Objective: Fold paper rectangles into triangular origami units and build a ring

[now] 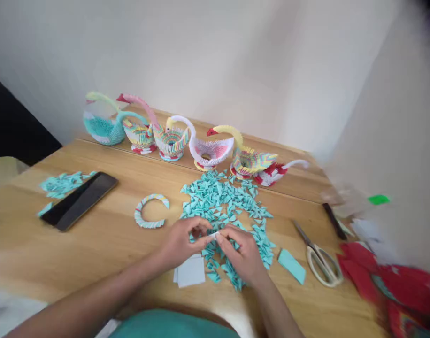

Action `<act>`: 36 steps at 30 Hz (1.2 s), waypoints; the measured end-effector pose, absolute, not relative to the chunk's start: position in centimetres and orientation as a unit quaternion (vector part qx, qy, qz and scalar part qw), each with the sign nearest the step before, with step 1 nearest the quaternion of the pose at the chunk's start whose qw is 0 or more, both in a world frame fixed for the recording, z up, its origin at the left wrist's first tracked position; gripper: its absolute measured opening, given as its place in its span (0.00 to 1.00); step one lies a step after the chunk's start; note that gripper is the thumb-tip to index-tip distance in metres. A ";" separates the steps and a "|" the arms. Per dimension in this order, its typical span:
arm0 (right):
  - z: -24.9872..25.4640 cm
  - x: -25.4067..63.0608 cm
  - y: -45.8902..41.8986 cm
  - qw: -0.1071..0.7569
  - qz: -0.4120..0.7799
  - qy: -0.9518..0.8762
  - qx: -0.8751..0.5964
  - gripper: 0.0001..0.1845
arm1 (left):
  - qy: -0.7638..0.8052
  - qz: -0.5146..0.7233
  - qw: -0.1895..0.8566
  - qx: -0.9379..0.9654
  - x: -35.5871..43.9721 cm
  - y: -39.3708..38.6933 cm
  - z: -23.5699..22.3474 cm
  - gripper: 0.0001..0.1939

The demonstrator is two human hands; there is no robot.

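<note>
A small white piece of paper [214, 235] is pinched between the fingertips of both hands, above the front part of the pile. My left hand [187, 238] is closed on its left end, with thumb and forefinger meeting there. My right hand [242, 251] closes on the right end. Under and beyond them spreads a heap of turquoise folded paper triangles [218, 192]. Just below my left hand lies a stack of white paper squares [192, 273]. A curved ring of folded pieces [139, 213], gapped on its right side, rests to the left.
Several folded-paper swans [208, 152] line the back of the wooden table [105, 253]. A black phone [79, 202] lies left beside more turquoise pieces [63, 184]. Turquoise paper [291, 266], scissors [322, 263] and red material [394, 281] are at the right.
</note>
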State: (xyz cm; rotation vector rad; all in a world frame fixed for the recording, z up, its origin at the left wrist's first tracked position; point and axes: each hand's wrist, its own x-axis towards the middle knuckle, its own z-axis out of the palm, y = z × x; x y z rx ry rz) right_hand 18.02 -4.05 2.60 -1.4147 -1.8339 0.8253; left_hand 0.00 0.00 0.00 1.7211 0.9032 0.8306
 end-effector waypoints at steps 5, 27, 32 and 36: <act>2.5 17.9 -3.6 0.330 0.353 -0.688 -0.541 0.15 | 0.392 0.315 0.530 0.683 0.0 0.2 -0.1 0.13; 1.2 17.6 -3.4 0.416 0.453 -0.548 -0.566 0.14 | 0.377 0.340 0.569 0.647 0.1 0.2 -0.4 0.11; 1.3 17.2 -3.5 0.405 0.419 -0.582 -0.567 0.13 | 0.385 0.333 0.593 0.624 0.1 0.2 -0.4 0.12; 0.9 17.1 -3.5 0.411 0.476 -0.547 -0.553 0.14 | 0.387 0.341 0.592 0.620 0.1 0.1 -0.3 0.12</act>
